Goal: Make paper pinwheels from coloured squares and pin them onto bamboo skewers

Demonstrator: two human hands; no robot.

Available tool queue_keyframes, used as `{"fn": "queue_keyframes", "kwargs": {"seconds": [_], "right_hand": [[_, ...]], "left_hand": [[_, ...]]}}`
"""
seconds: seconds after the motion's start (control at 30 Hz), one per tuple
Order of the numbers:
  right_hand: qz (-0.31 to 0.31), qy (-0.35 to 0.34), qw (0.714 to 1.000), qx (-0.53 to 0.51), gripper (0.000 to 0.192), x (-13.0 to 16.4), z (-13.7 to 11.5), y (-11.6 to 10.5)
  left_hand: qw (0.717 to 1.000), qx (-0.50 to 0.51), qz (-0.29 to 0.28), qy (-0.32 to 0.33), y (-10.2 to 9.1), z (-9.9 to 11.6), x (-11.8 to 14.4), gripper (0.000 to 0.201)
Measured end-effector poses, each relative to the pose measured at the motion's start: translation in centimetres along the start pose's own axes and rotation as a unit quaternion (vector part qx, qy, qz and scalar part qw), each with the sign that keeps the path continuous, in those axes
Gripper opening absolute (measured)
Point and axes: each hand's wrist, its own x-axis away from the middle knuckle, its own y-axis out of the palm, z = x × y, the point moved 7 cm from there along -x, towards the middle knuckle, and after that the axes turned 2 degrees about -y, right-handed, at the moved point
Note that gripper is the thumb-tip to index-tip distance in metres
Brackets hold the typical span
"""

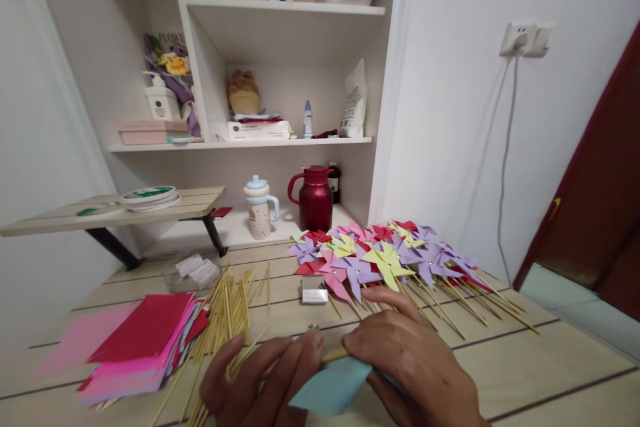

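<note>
Presently, a blue paper and a stick are held low over the near part of the table. The stick is gripped between the fingers of the left hand and the right hand, its short visible length spanning the gap between them. The paper is set just below the stick, against the fingers of both hands; whether it is fastened to the stick cannot be told, since the join is covered.

Done so far: a broad heap of pinwheels has been laid beyond the right hand, in lilac, pink, red and yellow. Stick ends are seen fanning out from under it, and bright centres are visible on several heads. An exact count is prevented by overlap.

Left to do: a stack of paper, red and pink uppermost, is found at the left, and loose sticks are strewn between it and the left hand. Small metal bits are noted just beyond the fingers, near a small box.

Judgement: the batch is taken to be well advanced but unfinished, with the blue piece partly assembled and ample stock remaining for more.
</note>
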Motion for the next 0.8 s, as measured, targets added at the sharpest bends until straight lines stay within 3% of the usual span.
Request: {"fn": "queue_keyframes", "kwargs": {"seconds": [0.1, 0.3, 0.63, 0.8], "right_hand": [[0.006, -0.011, 1.0, 0.004, 0.019, 0.2, 0.5, -0.1], [-0.002, 0.02, 0.999, 0.041, 0.021, 0.5, 2.4, -0.2], [-0.011, -0.016, 0.999, 0.047, 0.018, 0.5, 2.0, 0.4], [-0.016, 0.004, 0.999, 0.04, 0.021, 0.7, 2.4, 0.5]], "left_hand": [[0.999, 0.001, -0.025, 0.03, 0.7, -0.9, 0.1, 0.023], [0.998, 0.0, -0.059, -0.014, 2.0, -3.0, 0.7, 0.03], [0.996, -0.002, -0.082, -0.021, 2.5, -2.9, 0.8, 0.029], [0.997, 0.018, -0.075, -0.017, 2.2, -2.8, 1.1, 0.027]]}}
